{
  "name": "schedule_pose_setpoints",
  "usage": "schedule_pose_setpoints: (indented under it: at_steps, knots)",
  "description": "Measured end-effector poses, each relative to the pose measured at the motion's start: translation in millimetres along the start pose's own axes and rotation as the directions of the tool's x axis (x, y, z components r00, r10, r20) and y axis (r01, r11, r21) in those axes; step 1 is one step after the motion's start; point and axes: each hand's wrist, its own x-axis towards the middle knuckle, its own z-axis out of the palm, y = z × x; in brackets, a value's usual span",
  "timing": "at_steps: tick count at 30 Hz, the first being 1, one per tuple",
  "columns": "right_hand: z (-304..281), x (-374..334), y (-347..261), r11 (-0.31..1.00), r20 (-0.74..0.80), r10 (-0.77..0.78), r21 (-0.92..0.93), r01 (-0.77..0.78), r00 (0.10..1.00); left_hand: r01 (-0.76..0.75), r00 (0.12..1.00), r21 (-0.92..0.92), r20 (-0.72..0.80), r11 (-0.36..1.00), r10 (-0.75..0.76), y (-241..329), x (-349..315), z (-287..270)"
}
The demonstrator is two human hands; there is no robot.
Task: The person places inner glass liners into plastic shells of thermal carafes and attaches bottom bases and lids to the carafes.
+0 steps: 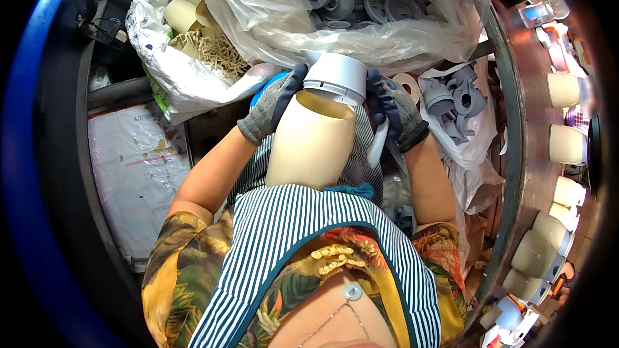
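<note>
Collar (336, 76) between hands (274, 106) (398, 109); lettered package (135, 174) nearby

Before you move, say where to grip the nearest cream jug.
Probably grip the jug around its middle, from left or right: its rounded sides show bare there, while the white top crowds its mouth and the apron hides its lower end.

The gloved left hand (276, 103) and right hand (394, 108) hold a white spouted top (336, 76) between them, at the open mouth of a cream vessel (313, 147). Beyond, a plastic bag (255, 9) contains grey parts (401, 8).
</note>
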Motion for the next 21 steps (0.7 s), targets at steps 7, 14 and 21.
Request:
schedule_pose_setpoints:
  at_steps: [7,14,21]
  knots:
    - [5.2,0.1,14.0,0.969,-0.117,0.026,0.248,0.004,0.993,-0.396,0.882,0.470,-0.044,0.789,0.469,-27.0,-1.1,11.1]
    - [1.8,-3.1,20.3,0.988,-0.134,-0.035,0.146,0.055,0.990,-0.091,0.992,0.113,-0.080,0.990,0.100,-62.7,8.9,8.6]
    - [-7.9,7.5,49.9,0.972,-0.161,-0.231,0.011,0.236,0.960,-0.004,0.997,-0.148,0.080,0.989,0.016,-32.2,15.8,-2.5]
